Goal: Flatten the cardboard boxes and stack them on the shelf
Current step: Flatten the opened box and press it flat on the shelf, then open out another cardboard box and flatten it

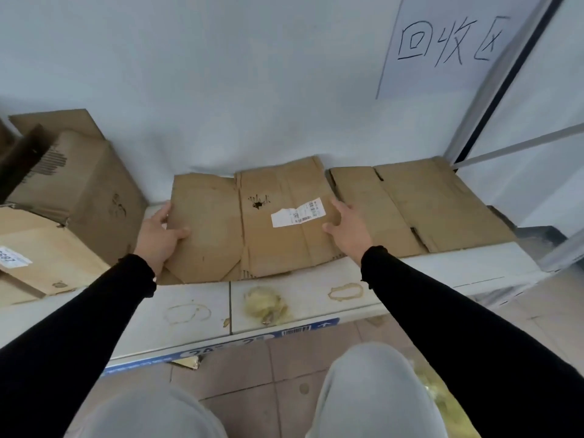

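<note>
White metal shelf (316, 298) bore two flattened brown cardboard boxes, the labelled one (252, 222) gripped by left hand (159, 235), right hand (346, 229) loose above it; two boxes (79, 191) left of it remained unflattened.

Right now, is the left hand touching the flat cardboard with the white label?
Touching. The head view shows the left hand gripping the left edge of the cardboard, thumb on top.

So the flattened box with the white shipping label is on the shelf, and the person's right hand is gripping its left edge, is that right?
Not quite. The head view shows the left hand gripping the left edge of the flattened box with the white shipping label on the shelf; the right hand hovers open.
</note>
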Motion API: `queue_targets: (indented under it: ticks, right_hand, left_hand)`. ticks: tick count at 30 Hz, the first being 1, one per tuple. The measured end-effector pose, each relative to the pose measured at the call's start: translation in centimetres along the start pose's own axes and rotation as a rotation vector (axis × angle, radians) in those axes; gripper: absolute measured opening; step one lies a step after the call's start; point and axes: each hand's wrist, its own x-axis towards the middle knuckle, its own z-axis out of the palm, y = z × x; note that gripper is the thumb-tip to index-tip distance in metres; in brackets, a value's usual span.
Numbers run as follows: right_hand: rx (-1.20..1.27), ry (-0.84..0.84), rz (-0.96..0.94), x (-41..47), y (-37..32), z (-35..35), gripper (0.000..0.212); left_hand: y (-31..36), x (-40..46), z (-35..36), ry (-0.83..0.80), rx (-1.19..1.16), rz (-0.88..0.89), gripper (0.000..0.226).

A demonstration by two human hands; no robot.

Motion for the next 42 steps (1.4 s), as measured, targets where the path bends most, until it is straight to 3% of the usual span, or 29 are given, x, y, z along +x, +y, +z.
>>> queue_targets:
  ticks: [4, 11, 21, 29, 35, 38, 42]
  right_hand:
    - [-0.038, 0.070, -0.011, 1.0, 2.7, -7.8, 0.061]
    - [-0.229, 0.214, 0.119, 1.2, 12.4, -20.2, 0.047]
    - [-0.483, 0.278, 0.159, 7.1, 22.4, -26.8, 0.039]
    - [-0.687, 0.168, 0.177, 8.0, 25.8, -25.6, 0.041]
    - [-0.981, 0.100, 0.283, 7.2, 21.5, -24.8, 0.042]
    - [-1.014, 0.076, 0.153, 6.5, 17.3, -23.1, 0.040]
    - [-0.805, -0.040, -0.098, 4.6, 9.8, -18.3, 0.044]
  left_hand:
    - [4.5, -1.0, 4.9, -0.132, -0.127, 0.017, 0.080]
    - [8.7, -4.1, 21.0, -0.372, -0.108, 0.060, 0.073]
    - [9.1, -2.1, 34.4, -0.489, 0.148, 0.113, 0.080]
    - [7.9, -0.4, 35.8, -0.562, 0.679, 0.211, 0.078]
    - [9.5, 0.2, 35.2, -0.622, 0.932, 0.224, 0.076]
    - [10.4, -0.3, 33.0, -0.556, 0.958, 0.359, 0.068]
    - [10.8, -1.4, 27.2, -0.457, 0.972, 0.458, 0.068]
